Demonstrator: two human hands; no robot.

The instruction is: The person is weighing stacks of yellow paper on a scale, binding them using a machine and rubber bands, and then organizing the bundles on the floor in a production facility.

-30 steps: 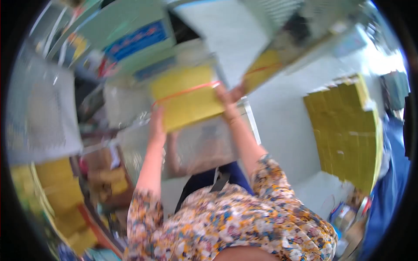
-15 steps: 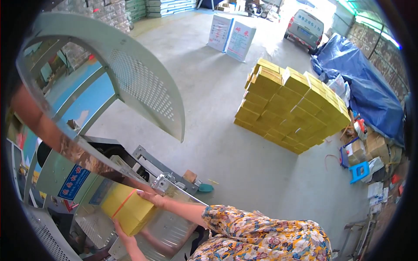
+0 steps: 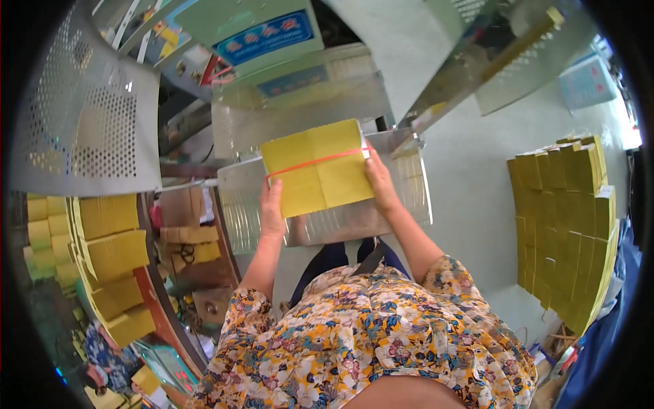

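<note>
A bundle of yellow paper (image 3: 317, 184) with a thin orange-red strap round its middle is held between both my hands in front of me. At its left side, my left hand (image 3: 272, 208) is closed on the edge, thumb on top. My right hand (image 3: 381, 180) grips the opposite side, its fingers partly hidden by the bundle. Beneath it is a shiny ribbed metal worktable (image 3: 405, 204), part of a machine with a pale green housing (image 3: 259, 13). I cannot tell whether the bundle touches the metal.
Yellow paper bundles (image 3: 562, 225) stand in a large stack on the floor at right. More yellow stacks (image 3: 116, 259) are at left, near scissors (image 3: 185, 253) and another person (image 3: 109, 354). A perforated grey panel (image 3: 88, 129) and a metal arm (image 3: 470, 75) flank the machine.
My view has swung left, so the machine is now straight ahead and the floor stack lies farther right. The strapped bundle remains in both hands and now appears squarely before me.
</note>
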